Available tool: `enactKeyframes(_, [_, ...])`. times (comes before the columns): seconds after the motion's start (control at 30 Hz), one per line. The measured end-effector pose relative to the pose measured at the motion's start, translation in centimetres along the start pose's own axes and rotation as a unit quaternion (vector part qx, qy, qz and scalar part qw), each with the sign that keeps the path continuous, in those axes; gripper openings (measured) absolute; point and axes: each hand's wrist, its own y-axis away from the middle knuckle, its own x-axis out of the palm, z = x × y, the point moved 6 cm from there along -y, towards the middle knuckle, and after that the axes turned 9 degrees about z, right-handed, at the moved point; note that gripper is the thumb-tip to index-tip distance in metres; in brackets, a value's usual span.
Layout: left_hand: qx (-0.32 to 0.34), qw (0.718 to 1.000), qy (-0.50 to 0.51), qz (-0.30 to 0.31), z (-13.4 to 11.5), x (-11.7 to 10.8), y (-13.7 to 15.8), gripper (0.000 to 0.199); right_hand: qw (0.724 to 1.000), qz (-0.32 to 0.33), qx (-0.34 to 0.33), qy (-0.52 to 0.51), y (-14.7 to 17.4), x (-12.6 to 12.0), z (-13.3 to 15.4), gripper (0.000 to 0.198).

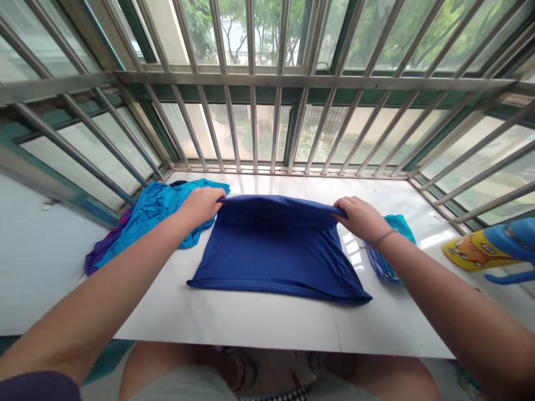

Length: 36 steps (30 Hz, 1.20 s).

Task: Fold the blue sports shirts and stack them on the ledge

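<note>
A dark blue piece of cloth (pixel 267 256), perhaps a garment, lies spread on the white sill in front of me. Its far edge is lifted off the surface, while its near edge rests flat. My left hand (pixel 203 205) pinches the far left corner, and my right hand (pixel 356 216) grips the far right corner. Between the two hands the raised edge sags slightly and folds toward me. Beyond my left forearm sits a crumpled heap of bright blue cloth (pixel 161 209). Partly hidden behind my right wrist is a small folded stack of cloth (pixel 380 262) in teal and blue.
A yellow and blue bottle (pixel 480 248) with a cartoon picture stands at the right. Metal window bars (pixel 253 122) enclose the far side and both ends of the white sill (pixel 234 320). Purple cloth (pixel 98 253) pokes out beside the left heap. My legs are below the near edge.
</note>
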Motion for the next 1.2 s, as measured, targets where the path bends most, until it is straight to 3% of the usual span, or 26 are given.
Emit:
enactKeyframes(0.1, [0.030, 0.999, 0.033, 0.005, -1.3, 3.4, 6.9, 0.025, 1.000, 0.001, -0.026, -0.010, 6.5, 2.9, 2.8, 0.020])
enactKeyframes(0.23, [0.043, 0.997, 0.061, 0.032, -2.6, 10.4, 15.2, 0.025, 0.998, 0.009, -0.060, -0.013, 13.8, 8.7, 5.7, 0.033])
enactKeyframes(0.3, [0.030, 0.996, 0.079, 0.035, -2.9, 13.3, 18.0, 0.024, 0.998, 0.003, -0.056, -0.030, 16.0, 11.0, 6.2, 0.036])
enactKeyframes(0.4, [0.007, 0.994, 0.108, -0.005, -2.9, 15.2, 20.4, 0.028, 0.997, -0.030, -0.023, -0.061, 18.0, 12.4, 6.2, 0.032])
enactKeyframes(0.53, [0.015, 0.993, 0.116, -0.028, -3.1, 15.5, 22.0, 0.037, 0.994, -0.071, 0.015, -0.085, 19.9, 12.2, 6.6, 0.031])
enactKeyframes(0.63, [0.027, 0.994, 0.103, -0.026, -3.4, 15.6, 22.6, 0.039, 0.993, -0.078, 0.005, -0.084, 21.3, 12.3, 7.9, 0.037])
enactKeyframes(0.73, [0.044, 0.995, 0.091, -0.021, -3.8, 15.8, 22.8, 0.034, 0.995, -0.074, -0.001, -0.074, 22.0, 12.5, 8.8, 0.029])
enactKeyframes(0.8, [0.058, 0.994, 0.094, -0.021, -4.1, 15.6, 22.6, 0.030, 0.995, -0.069, -0.002, -0.073, 21.9, 12.1, 8.9, 0.024])
enactKeyframes(0.97, [0.063, 0.989, 0.135, -0.025, -5.0, 13.3, 20.6, 0.030, 0.995, -0.062, 0.012, -0.075, 19.9, 10.0, 8.9, 0.033])
enactKeyframes(1.1, [0.056, 0.993, 0.107, 0.010, -6.7, 12.3, 19.1, 0.031, 0.997, -0.022, -0.025, -0.071, 17.4, 9.7, 12.8, 0.035])
enactKeyframes(1.2, [0.029, 0.997, 0.061, 0.038, -8.0, 12.9, 19.0, 0.024, 0.998, 0.003, -0.007, -0.064, 15.8, 10.7, 16.7, 0.021])
